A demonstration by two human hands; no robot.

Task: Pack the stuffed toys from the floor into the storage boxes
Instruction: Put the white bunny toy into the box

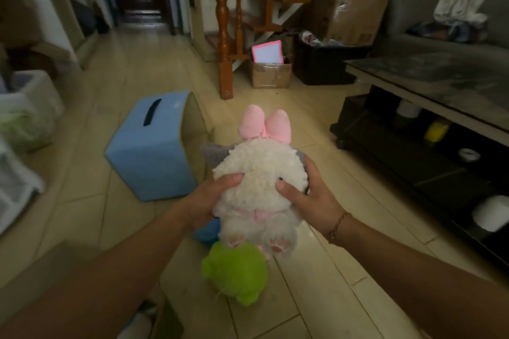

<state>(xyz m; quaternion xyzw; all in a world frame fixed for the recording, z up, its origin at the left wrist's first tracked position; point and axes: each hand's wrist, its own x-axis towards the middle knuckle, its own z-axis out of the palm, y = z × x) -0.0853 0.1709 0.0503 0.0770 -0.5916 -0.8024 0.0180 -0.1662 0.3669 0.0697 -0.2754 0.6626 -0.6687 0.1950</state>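
Both forearms reached forward from the lower corners, meeting at centre. Left hand (205, 199) cupped the white stuffed toy (254, 190) from its left side, thumb laid across the fleece, fingers wrapped behind out of sight. Right hand (309, 198) gripped the opposite side, thumb pressed into the front, fingers curled round the back. Toy was held above the floor, pink bow (265, 124) pointing away, paws toward the wearer. Green plush (237, 272) lay on the floor just below; blue storage box (150, 151) stood left, tipped on its side.
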